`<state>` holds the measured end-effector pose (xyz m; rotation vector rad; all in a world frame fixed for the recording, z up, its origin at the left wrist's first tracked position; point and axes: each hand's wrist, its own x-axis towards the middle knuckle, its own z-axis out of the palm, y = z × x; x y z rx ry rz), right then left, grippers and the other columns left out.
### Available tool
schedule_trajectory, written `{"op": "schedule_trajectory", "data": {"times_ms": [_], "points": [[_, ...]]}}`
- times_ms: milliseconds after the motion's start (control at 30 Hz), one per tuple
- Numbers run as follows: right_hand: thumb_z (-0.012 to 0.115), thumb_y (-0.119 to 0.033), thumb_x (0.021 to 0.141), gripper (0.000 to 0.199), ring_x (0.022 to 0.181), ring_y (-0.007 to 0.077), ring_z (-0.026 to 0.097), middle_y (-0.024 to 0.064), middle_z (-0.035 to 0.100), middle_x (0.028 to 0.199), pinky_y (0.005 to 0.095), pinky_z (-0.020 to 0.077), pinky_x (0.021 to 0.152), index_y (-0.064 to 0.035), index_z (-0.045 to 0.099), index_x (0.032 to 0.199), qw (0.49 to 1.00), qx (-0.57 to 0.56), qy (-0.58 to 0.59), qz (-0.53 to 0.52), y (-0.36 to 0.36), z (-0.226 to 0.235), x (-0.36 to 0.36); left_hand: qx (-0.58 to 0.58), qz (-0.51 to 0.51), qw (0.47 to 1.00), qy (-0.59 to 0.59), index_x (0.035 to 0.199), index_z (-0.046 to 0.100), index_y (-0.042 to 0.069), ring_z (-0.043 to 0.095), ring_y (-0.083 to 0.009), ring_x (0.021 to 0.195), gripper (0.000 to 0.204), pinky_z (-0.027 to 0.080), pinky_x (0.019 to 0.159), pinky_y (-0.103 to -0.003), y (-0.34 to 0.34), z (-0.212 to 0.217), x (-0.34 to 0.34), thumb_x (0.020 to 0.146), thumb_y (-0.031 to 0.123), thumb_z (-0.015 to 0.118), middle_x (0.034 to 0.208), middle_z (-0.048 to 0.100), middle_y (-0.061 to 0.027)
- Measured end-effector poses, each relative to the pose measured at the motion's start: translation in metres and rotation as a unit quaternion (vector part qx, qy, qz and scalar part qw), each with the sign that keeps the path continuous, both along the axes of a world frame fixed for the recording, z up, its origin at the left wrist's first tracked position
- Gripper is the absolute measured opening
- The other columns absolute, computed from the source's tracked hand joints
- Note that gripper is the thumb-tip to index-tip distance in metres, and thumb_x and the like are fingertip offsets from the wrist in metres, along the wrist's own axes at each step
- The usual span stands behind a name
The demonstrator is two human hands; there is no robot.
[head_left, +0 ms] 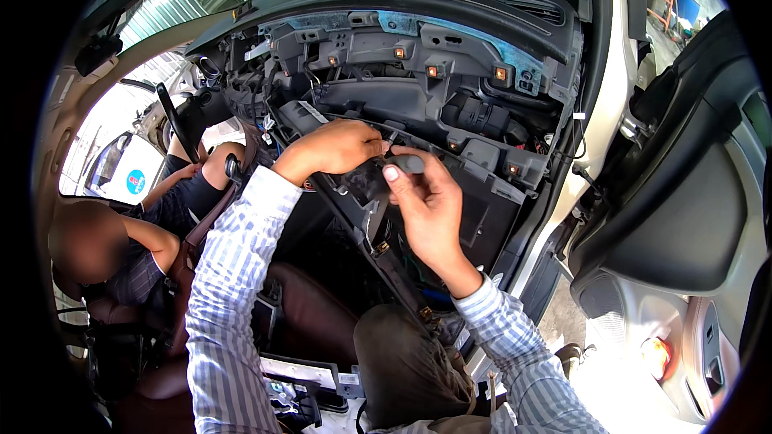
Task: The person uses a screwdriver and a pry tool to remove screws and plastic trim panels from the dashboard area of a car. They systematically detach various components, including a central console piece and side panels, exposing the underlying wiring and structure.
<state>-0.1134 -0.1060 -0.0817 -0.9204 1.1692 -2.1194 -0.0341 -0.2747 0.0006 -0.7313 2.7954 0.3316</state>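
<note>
Inside a car's front cabin, the stripped black plastic dashboard frame (418,88) sits bare, covers already off, wiring and orange clips exposed. Left hand (338,149) presses down, fingers curled together on the dark loose trim panel (366,189) below the frame. Right hand (426,201) pinches a grey tool handle (408,163) at that panel's top edge, which looks only partly freed.

Both hands (386,169) at stripped dashboard frame (450,72)
</note>
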Motion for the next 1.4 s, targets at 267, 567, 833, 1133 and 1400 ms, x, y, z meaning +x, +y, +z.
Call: {"op": "schedule_trajectory", "data": {"times_ms": [267,567,833,1133,1400], "points": [[0.063,-0.014,0.095,0.025,0.094,0.0191,0.065,0.0101,0.062,0.099,0.0298,0.052,0.083,0.0023,0.054,0.112,0.984,-0.084,-0.153,-0.038,-0.006,-0.048,0.02,-0.106,0.097,0.987,-0.076,0.081,0.073,0.004,0.066,-0.037,0.078,0.041,0.05,0.073,-0.044,0.016,0.004,-0.031,0.082,0.044,0.069,0.073,0.067,-0.0184],[0.057,-0.016,0.098,0.024,0.101,0.0273,0.066,0.013,0.064,0.099,0.0364,0.0514,0.094,0.0017,0.052,0.114,0.96,-0.094,-0.264,0.022,-0.008,-0.077,0.019,-0.113,-0.002,0.993,-0.041,0.091,0.073,0.007,0.065,-0.0358,0.082,0.032,0.05,0.074,-0.043,0.011,-0.001,-0.018,0.086,0.038,0.065,0.081,0.068,-0.0159],[0.049,-0.002,0.093,0.024,0.111,0.036,0.063,0.024,0.066,0.11,0.0427,0.0508,0.098,0.0044,0.051,0.115,0.904,-0.07,-0.376,0.189,0.047,-0.081,-0.023,0.001,-0.059,0.997,-0.055,0.099,0.07,0.003,0.063,-0.0355,0.083,0.031,0.049,0.076,-0.04,0.012,0.023,-0.004,0.094,0.03,0.055,0.088,0.068,-0.015],[0.05,-0.012,0.096,0.03,0.099,0.0342,0.068,0.0297,0.061,0.12,0.0428,0.0564,0.089,0.0019,0.045,0.122,0.813,-0.066,-0.466,0.342,0.04,-0.123,-0.031,-0.002,-0.101,0.994,0.039,0.102,0.069,0.001,0.061,-0.0319,0.099,0.025,0.047,0.087,-0.039,0.04,0.022,0.017,0.093,0.02,0.055,0.102,0.067,-0.0126],[0.054,-0.009,0.091,0.037,0.076,0.0196,0.067,0.0129,0.066,0.101,0.0288,0.056,0.067,0.0011,0.051,0.127,0.852,0.023,-0.333,0.403,0.004,-0.115,-0.024,-0.033,-0.118,0.99,0.077,0.103,0.069,0.0,0.06,-0.0339,0.099,0.026,0.047,0.089,-0.041,0.039,0.022,0.032,0.091,0.02,0.057,0.101,0.066,-0.0144]]}}
